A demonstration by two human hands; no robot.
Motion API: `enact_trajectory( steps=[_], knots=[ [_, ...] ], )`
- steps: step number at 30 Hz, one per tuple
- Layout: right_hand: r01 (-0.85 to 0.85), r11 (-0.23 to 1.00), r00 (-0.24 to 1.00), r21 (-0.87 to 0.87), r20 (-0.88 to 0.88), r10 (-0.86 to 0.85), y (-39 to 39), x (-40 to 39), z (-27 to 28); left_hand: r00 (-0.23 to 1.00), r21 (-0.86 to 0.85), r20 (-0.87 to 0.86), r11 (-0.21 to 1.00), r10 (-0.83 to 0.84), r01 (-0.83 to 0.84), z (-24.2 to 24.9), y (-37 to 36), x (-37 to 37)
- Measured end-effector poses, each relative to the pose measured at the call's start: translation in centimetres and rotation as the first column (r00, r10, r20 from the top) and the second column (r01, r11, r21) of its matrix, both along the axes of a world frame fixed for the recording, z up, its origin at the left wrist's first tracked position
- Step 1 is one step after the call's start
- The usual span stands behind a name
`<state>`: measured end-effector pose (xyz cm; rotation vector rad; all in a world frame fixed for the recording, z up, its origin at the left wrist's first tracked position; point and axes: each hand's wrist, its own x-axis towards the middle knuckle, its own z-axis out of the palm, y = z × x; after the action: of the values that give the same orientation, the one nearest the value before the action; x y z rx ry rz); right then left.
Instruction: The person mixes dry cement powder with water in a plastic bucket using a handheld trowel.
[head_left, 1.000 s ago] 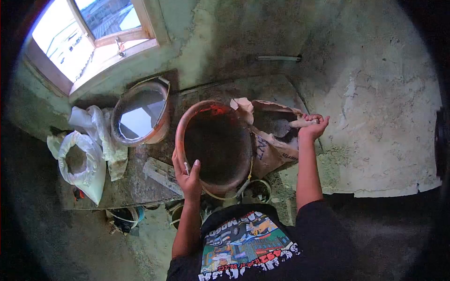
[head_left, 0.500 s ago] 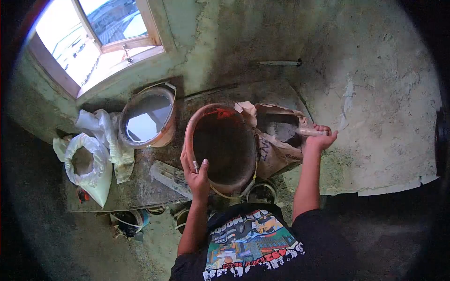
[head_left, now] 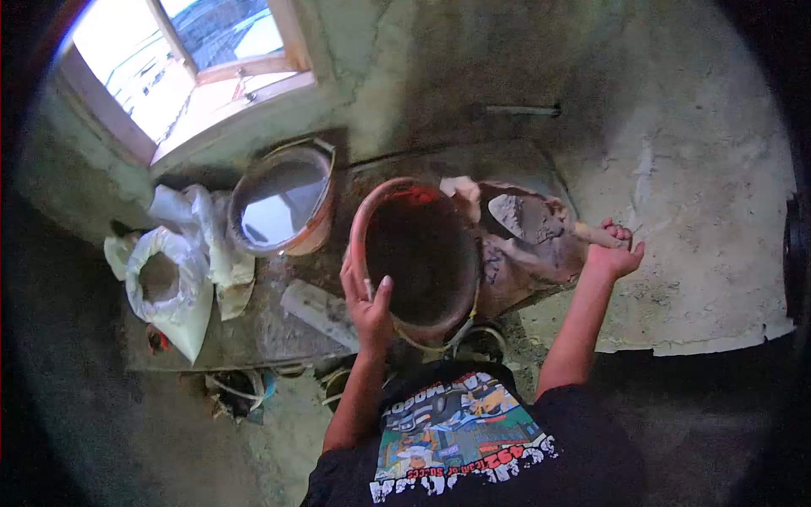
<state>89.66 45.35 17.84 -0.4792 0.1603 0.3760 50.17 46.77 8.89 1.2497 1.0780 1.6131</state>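
Note:
My left hand (head_left: 370, 314) grips the near-left rim of a reddish-brown bucket (head_left: 360, 241), its thumb at the rim and its fingers along the outer wall. The bucket's inside is dark, with red marks near the far rim. My right hand (head_left: 618, 253) is wrapped around the pale handle of a trowel (head_left: 598, 236). Grey powder lies on the trowel's blade, over the mouth of an opened brown paper bag (head_left: 507, 269). This bag stands against the right side of the bucket.
Left of the bucket stands another bucket (head_left: 321, 221) holding reflective liquid. Farther left is a white sack (head_left: 191, 308) with grey contents. A flat, dusty strip (head_left: 314, 311) lies on the dark board (head_left: 270, 338). A window (head_left: 228, 93) opens in the rough wall behind.
My right hand has drawn the trowel up and to the right, so its powder-covered blade now shows at the bag's mouth. My left hand keeps its grip. The whole view has shifted slightly.

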Motion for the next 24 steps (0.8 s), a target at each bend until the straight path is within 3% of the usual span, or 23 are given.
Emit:
enact_trajectory(
  steps=[2, 5, 6, 7, 8, 9, 11, 12, 13, 15, 21, 23, 24],
  knots=[
    [-0.150, 0.988, 0.972, 0.046, 0.189, 0.139, 0.1, -1.9, -0.1, 0.999, 0.006, -0.046, 1.000, 0.006, -0.006, 0.5, -0.3, -0.2],
    [-0.297, 0.954, 0.933, 0.035, 0.221, 0.283, 0.4, -7.3, 0.7, 0.999, -0.013, 0.040, 1.000, -0.015, 0.015, 0.4, -0.5, -0.3],
    [-0.284, 0.957, 0.934, -0.063, 0.209, 0.291, 0.6, -9.8, 1.2, 0.998, -0.001, 0.054, 1.000, -0.031, 0.031, -0.2, -0.3, -0.5],
    [-0.358, 0.932, 0.870, -0.061, 0.340, 0.357, 0.7, -11.9, 0.5, 0.998, -0.002, 0.050, 1.000, -0.028, 0.028, -0.2, -0.4, -0.6],
    [-0.426, 0.902, 0.787, -0.066, 0.465, 0.406, 1.0, -13.6, -1.1, 0.998, -0.024, 0.060, 0.999, -0.034, 0.036, -0.2, -0.5, -0.6],
    [-0.621, 0.781, 0.675, 0.063, 0.550, 0.492, 1.6, -14.9, -3.6, 0.997, -0.045, 0.070, 0.998, -0.043, 0.046, -0.1, -0.5, -0.5],
    [-0.653, 0.743, 0.490, -0.147, 0.667, 0.562, 2.1, -18.7, -6.0, 0.997, -0.042, 0.056, 0.997, -0.059, 0.061, -0.1, -0.4, -0.6],
    [-0.718, 0.676, 0.347, -0.164, 0.758, 0.553, 2.1, -20.0, -6.6, 0.997, -0.041, 0.045, 0.997, -0.068, 0.070, -0.1, -0.4, -0.8],
    [-0.721, 0.673, 0.346, -0.164, 0.757, 0.555, 1.5, -20.3, -6.8, 0.997, -0.042, 0.044, 0.997, -0.065, 0.067, -0.2, -0.5, -0.8],
    [-0.702, 0.634, -0.049, -0.324, 0.910, 0.412, 1.0, -20.6, -6.8, 0.997, -0.037, 0.040, 0.997, -0.068, 0.070, -0.2, -0.4, -0.8],
    [-0.667, 0.650, -0.204, -0.364, 0.928, 0.310, 0.5, -20.4, -6.2, 0.999, 0.018, 0.035, 0.999, -0.031, 0.030, 0.2, -0.4, -0.6],
    [-0.647, 0.677, -0.179, -0.352, 0.932, 0.314, -0.4, -20.8, -7.3, 0.998, 0.001, 0.050, 0.999, -0.042, 0.042, 0.2, -1.5, -0.5],
    [-0.679, 0.676, -0.099, -0.287, 0.948, 0.303, -0.6, -21.0, -7.0, 0.996, 0.033, 0.069, 0.998, -0.052, 0.050, 0.5, -0.6, -0.2]
  ],
)
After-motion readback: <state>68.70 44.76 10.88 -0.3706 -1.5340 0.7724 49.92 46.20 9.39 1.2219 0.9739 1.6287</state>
